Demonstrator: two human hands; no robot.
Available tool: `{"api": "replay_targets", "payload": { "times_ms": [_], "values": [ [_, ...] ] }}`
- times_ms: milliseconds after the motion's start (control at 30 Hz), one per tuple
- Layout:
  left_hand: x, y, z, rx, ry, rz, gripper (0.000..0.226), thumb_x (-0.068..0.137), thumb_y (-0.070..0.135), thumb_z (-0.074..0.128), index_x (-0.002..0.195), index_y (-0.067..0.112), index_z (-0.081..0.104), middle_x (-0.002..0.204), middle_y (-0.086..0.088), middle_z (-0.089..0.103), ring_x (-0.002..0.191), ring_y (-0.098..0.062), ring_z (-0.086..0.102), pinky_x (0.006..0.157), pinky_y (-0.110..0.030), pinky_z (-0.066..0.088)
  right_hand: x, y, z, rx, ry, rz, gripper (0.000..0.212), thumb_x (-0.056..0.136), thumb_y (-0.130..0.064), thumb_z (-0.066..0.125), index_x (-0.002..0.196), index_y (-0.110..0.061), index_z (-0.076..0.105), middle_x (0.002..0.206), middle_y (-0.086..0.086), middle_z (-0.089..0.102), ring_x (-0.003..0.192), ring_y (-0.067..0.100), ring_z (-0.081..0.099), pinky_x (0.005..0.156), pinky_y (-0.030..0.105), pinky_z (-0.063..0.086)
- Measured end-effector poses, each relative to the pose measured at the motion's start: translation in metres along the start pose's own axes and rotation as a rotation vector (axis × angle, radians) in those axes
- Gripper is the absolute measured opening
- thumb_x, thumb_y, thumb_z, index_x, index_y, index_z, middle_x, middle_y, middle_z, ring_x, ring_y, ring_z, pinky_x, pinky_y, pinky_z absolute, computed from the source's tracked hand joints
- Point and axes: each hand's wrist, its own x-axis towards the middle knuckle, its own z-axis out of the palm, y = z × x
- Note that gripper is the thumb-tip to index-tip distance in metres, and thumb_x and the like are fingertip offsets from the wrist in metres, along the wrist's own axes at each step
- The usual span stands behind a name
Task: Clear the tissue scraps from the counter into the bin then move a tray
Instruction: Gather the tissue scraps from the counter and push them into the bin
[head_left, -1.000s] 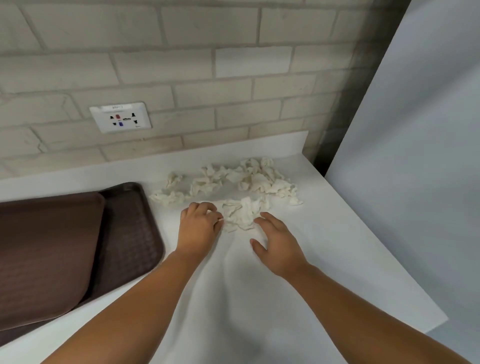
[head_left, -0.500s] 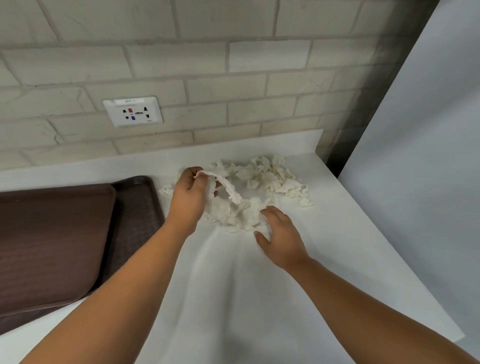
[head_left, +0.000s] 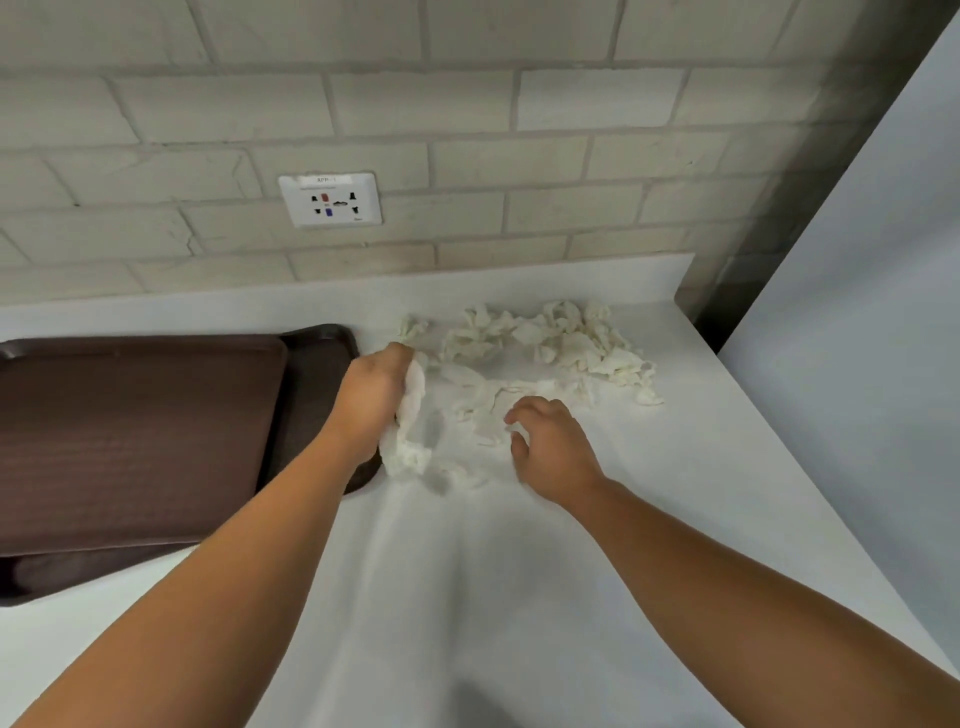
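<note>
Though blurred, tissue scraps (head_left: 410, 421) hang in the left hand (head_left: 371, 395).

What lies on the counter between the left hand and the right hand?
In the head view, flat tissue scraps lie between the left hand, which grips a tissue strip, and the right hand.
</note>
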Motion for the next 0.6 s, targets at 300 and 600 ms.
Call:
{"api": "replay_targets", "payload": {
  "times_ms": [300,600],
  "values": [
    [-0.044,-0.104,0.016,0.603,-0.061,0.369,0.022,0.079,0.006,0.063,0.089,0.023,0.053,0.100,0.007,0.054,0.092,-0.011,0.054,0.079,-0.023,0.046,-0.013,-0.002,0.012,-0.112,0.100,0.000,0.023,0.082,-0.017,0.063,0.103,-0.019,0.070,0.113,-0.003,0.063,0.105,0.024,0.053,0.081,0.040,0.048],
    [-0.036,-0.133,0.024,0.969,-0.175,0.712,0.036,0.098,0.054,0.048,0.119,0.030,0.065,0.105,0.008,0.063,0.097,-0.015,0.053,0.084,-0.033,0.043,-0.017,-0.003,0.016,-0.037,0.019,-0.066,0.025,0.089,-0.016,0.056,0.111,-0.012,0.066,0.113,0.000,0.061,0.108,0.020,0.052,0.091,0.034,0.049]
  ]
}}
